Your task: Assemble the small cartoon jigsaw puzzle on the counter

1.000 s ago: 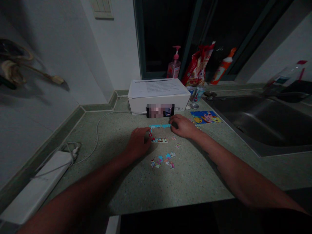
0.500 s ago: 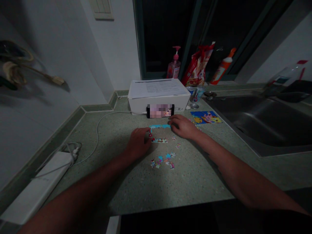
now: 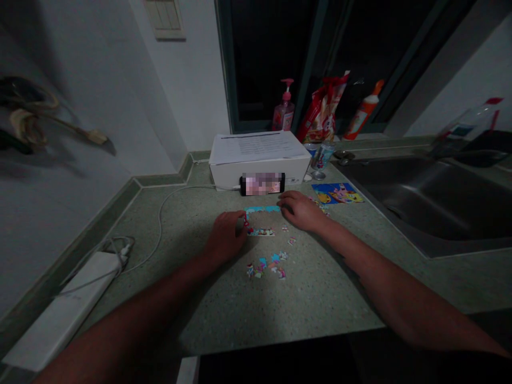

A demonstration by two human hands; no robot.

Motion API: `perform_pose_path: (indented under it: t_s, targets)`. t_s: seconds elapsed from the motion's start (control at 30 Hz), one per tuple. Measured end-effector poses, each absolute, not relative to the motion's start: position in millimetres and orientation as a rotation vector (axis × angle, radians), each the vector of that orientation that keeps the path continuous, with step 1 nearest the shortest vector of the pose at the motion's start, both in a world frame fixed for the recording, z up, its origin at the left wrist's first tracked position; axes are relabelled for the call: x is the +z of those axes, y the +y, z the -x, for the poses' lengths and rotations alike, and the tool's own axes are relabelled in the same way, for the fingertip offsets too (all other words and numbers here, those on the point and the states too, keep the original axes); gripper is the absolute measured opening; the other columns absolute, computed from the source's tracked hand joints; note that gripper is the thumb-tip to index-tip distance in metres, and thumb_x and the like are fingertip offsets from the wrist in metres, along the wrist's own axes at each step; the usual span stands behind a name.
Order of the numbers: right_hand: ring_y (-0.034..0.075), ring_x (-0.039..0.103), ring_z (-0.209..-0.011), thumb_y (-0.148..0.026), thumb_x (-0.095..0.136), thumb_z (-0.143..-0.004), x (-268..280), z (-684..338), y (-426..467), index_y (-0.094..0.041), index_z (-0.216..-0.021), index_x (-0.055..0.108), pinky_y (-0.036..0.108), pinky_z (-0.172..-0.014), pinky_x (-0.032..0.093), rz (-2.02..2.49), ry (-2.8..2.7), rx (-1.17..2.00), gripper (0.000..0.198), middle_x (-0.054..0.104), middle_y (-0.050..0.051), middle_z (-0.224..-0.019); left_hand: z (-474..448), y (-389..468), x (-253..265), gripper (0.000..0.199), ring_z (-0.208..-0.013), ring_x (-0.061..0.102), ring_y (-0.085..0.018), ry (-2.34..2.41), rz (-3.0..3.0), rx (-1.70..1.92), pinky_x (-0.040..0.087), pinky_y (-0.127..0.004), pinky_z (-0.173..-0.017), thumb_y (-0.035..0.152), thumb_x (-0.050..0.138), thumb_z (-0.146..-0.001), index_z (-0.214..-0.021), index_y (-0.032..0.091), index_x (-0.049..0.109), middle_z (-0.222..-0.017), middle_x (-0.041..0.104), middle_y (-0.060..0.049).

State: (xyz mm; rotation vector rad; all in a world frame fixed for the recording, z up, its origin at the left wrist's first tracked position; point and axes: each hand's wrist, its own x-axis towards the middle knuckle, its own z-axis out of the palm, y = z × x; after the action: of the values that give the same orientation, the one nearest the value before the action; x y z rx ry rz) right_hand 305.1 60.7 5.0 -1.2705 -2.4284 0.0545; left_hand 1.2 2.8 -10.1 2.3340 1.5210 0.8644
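Observation:
A partly joined jigsaw puzzle lies flat on the counter, with a light-blue top strip [image 3: 262, 209] and a colourful bottom strip [image 3: 262, 232] around a bare middle. At its left side rests my left hand [image 3: 226, 234], fingers curved and thumb apart, touching the edge there. My right hand [image 3: 302, 210] lies at the top right corner, its thumb and forefinger spread, fingertips by the end of the blue strip. Several loose puzzle pieces [image 3: 275, 257] are scattered nearer to me. One single piece [image 3: 292, 241] lies right of the bottom strip. More pieces [image 3: 323, 208] show partly behind my right hand.
A phone [image 3: 262, 184] on a cable leans against a white box [image 3: 256, 160] behind the puzzle. To the right are a colourful picture card [image 3: 338, 193], a clear can [image 3: 322, 157] and a steel sink [image 3: 432, 197]. A white power strip [image 3: 76, 306] lies left.
The view has shifted very slightly. Both hands and the puzzle pieces stay in the same places relative to each other.

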Motion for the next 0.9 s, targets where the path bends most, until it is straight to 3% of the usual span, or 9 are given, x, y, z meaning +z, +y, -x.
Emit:
perform_pose_path:
  t_s: [0.9]
  targets:
    - [0.033,0.068,-0.126,-0.016,0.060,-0.105,1.8,-305.1,62.1,-0.019,-0.127,0.081,0.052,-0.110,0.056,1.218,-2.463,0.070,0.030,0.075,0.017,-0.133,-2.1,1.2,-7.3,0.038,-0.130,0.070,-0.034,1.500,-2.353,0.805,0.052,-0.061,-0.120,0.023,0.066,-0.098,-0.136,0.021,0.069,-0.137,0.077,-0.014]
